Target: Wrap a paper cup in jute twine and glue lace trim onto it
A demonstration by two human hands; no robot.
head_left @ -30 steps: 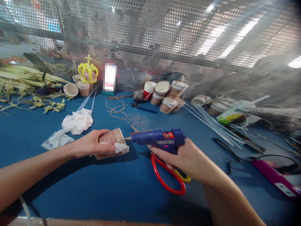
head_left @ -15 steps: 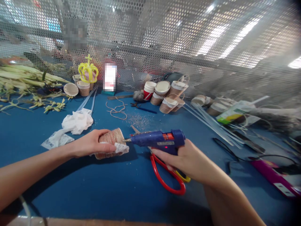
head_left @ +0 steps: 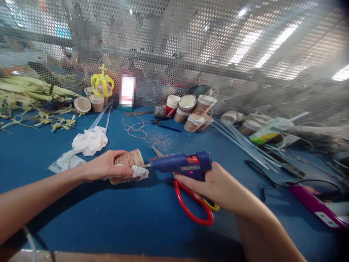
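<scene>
My left hand [head_left: 114,167] is wrapped round a twine-covered cup [head_left: 132,158] that lies on its side. A strip of white lace [head_left: 140,172] runs along the cup under my thumb. In my right hand [head_left: 212,187] is a blue glue gun [head_left: 174,163], its small red light lit. The gun's metal nozzle [head_left: 147,165] points left, at the lace near the cup's end; whether it touches I cannot tell. Beneath the gun lie red-handled scissors [head_left: 180,198], with their blades partly hidden. A yellow handle [head_left: 213,205] shows below my right hand.
Crumpled white lace [head_left: 89,141] lies left of the cup. Several wrapped cups [head_left: 194,122] stand at the back beside grey yarn [head_left: 160,111]. Clear glue sticks [head_left: 245,145] and a purple power strip [head_left: 313,205] are at right. A perforated metal screen [head_left: 163,62] closes off the back.
The glue gun and my right hand have shifted very slightly left, with the nozzle a little lower beside the lace. My left hand keeps its hold on the cup.
</scene>
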